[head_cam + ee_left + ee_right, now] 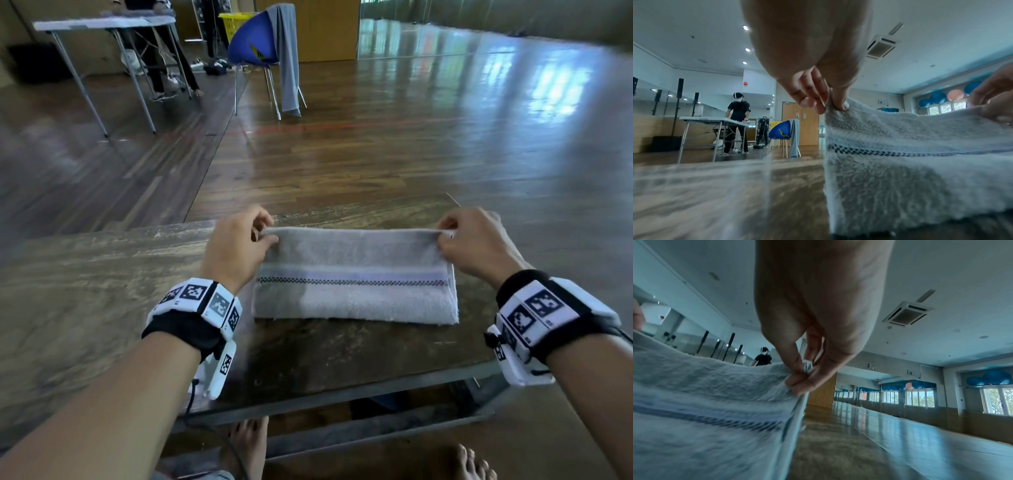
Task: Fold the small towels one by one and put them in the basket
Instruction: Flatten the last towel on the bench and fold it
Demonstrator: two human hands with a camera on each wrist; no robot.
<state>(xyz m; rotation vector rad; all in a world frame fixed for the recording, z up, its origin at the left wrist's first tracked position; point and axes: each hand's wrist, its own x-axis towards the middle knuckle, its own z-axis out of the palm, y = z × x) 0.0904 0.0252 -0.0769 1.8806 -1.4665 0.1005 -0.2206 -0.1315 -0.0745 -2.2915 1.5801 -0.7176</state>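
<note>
A small grey-white towel (352, 253) with a dark checked stripe lies folded on the low wooden table (102, 274). Its far edge is lifted off the wood. My left hand (265, 236) pinches the far left corner between thumb and fingers, and in the left wrist view the same towel (910, 146) hangs down from that left hand (835, 105). At the far right corner my right hand (445, 236) pinches the edge, with a small white label showing by the fingertips. The right wrist view shows the right hand (799, 379) holding the towel (705, 394) taut. No basket for the towels is in view near me.
The table's far edge (342, 209) lies just beyond the towel. Farther off on the shiny wooden floor stand a blue chair (253, 41) with a grey cloth draped on it, a yellow crate (236, 20) and a white folding table (102, 24) where another person (737, 123) stands.
</note>
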